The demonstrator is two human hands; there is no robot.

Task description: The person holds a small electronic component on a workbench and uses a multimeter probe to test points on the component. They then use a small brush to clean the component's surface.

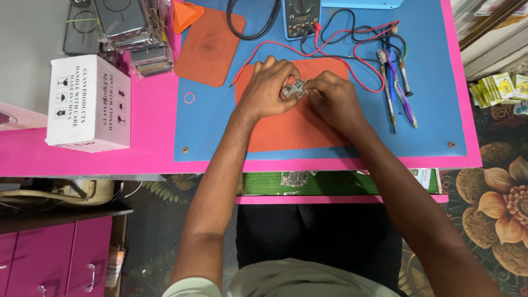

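My left hand (268, 87) and my right hand (331, 99) meet over an orange mat (291, 129) on the blue work surface (429, 82). Between their fingertips sits a small silvery electronic part (295, 88). Both hands pinch it, the left from the left side, the right from the right. Most of the part is hidden by my fingers.
A multimeter (301, 16) with red and black leads (352, 49) lies at the back. Several hand tools (397, 88) lie to the right. A second orange mat (208, 45), a white cardboard box (88, 104) and packaged phone cases (129, 27) are at the left. The pink table edge (110, 165) runs across the front.
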